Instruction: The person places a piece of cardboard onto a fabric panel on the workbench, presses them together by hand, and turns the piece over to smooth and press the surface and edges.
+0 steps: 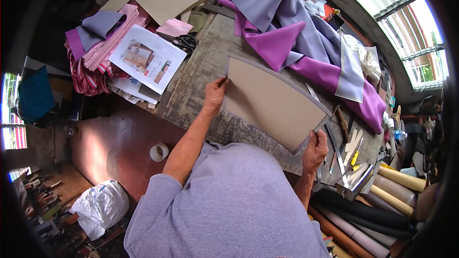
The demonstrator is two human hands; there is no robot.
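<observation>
"Where did we have the panel?"

"We had the tan panel (272, 100) with its grey border over the worn workbench (195, 88), just in front of our body. We couldn't tell whether its underside touched the wood."

"And our hands?"

"Our left hand (216, 96) was closed on the panel's left edge, thumb and fingers pinching the border. Our right hand (315, 153) was partly closed at the right edge, near the bottom corner, thumb upright and fingers curled; we couldn't see how firmly those fingers gripped underneath."

"What lay beyond it?"

"A big heap of purple and grey material (313, 36) sprawled across the far side of the bench, folded over itself so both colours showed."

"And by our right hand?"

"We had a hammer (342, 125) lying past the panel's right corner, and nearer the bench's edge a yellow-handled tool (355, 158). Rolls of material (394, 188) were stacked beside the bench on that side."

"To our left?"

"There we had a printed sheet (148, 59) on the bench's left part, leaning over a pile of pink strips (112, 50), with black-handled scissors (185, 43) just beside the sheet. Down on the reddish floor (112, 131) sat a roll of tape (158, 152), well apart from the panel."
</observation>
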